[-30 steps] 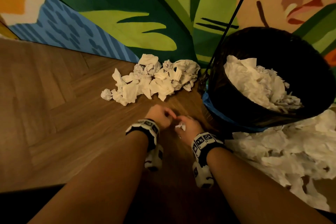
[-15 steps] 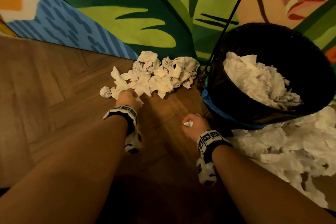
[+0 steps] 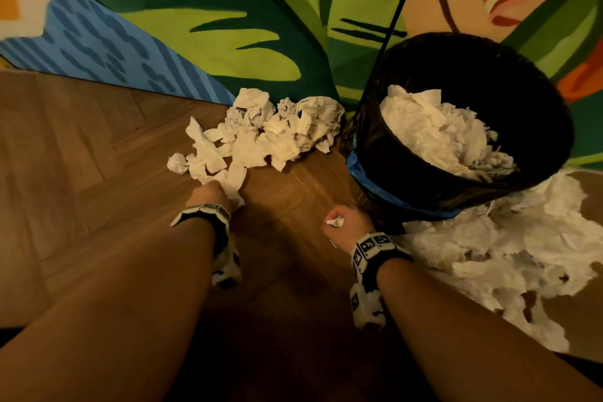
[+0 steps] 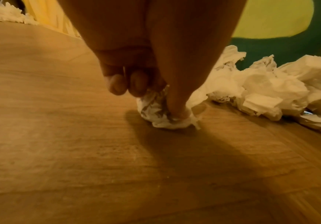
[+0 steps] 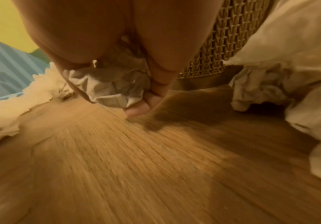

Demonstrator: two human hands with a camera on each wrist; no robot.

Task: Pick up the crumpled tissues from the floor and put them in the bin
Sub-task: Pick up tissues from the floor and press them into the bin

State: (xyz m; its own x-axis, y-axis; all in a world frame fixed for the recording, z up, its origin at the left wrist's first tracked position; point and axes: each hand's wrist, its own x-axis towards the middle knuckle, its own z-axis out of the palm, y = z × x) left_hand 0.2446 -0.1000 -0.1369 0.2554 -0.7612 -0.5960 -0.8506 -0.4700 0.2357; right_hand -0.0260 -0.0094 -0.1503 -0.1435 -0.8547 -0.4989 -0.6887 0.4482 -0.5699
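A heap of crumpled white tissues (image 3: 261,134) lies on the wooden floor by the painted wall. My left hand (image 3: 212,194) is at the heap's near edge and pinches one crumpled tissue (image 4: 161,112) between thumb and fingers against the floor. My right hand (image 3: 342,225) is curled round a small tissue wad (image 5: 109,86), low over the floor beside the bin. The black-lined bin (image 3: 538,101) stands at the right, tilted toward me and holding several tissues (image 3: 437,134).
More white tissues (image 3: 509,251) are spread on the floor right of and in front of the bin. A dark thin cord (image 3: 391,26) runs diagonally past the bin's left rim. The bin's woven wall (image 5: 224,50) is just behind my right hand.
My left hand left the right hand, reached forward to the heap and pinched a tissue, then drew back slightly. The right hand kept its wad and stayed beside the bin.
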